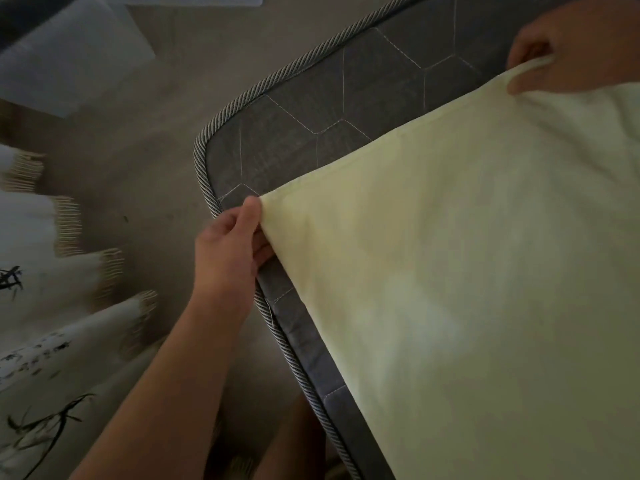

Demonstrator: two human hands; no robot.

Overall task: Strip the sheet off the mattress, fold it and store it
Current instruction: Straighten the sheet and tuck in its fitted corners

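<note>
A pale yellow sheet covers most of a grey quilted mattress that has a striped cord rim. The mattress's near left corner lies bare. My left hand pinches the sheet's corner between thumb and fingers, just inside the mattress edge. At the top right, my right hand grips the sheet's far edge, fingers curled over the fabric. The stretch of sheet between both hands is lifted off the mattress and pulled taut.
Beige carpet surrounds the mattress corner. White fringed curtains or throws with a dark leaf print hang at the left. A pale box-like object sits at the top left.
</note>
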